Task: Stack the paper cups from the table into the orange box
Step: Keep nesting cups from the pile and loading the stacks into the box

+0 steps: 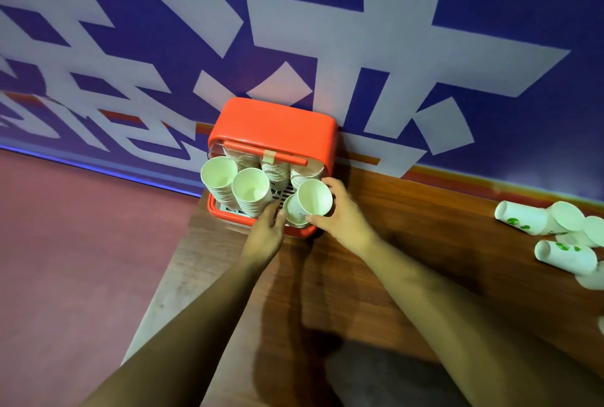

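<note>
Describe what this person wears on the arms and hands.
Nothing is worn that the view shows. The left arm and right arm have no sleeves as far as the frame reaches. The left hand and right hand have no gloves, and no watch, ring or bracelet shows.

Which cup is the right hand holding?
The tilted cup at the front right of the orange box: the right hand wraps it. The loose cups lie on their sides, untouched.

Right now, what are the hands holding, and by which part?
The right hand grips a paper cup by its wall near the rim; for the left hand, it cannot be told.
</note>
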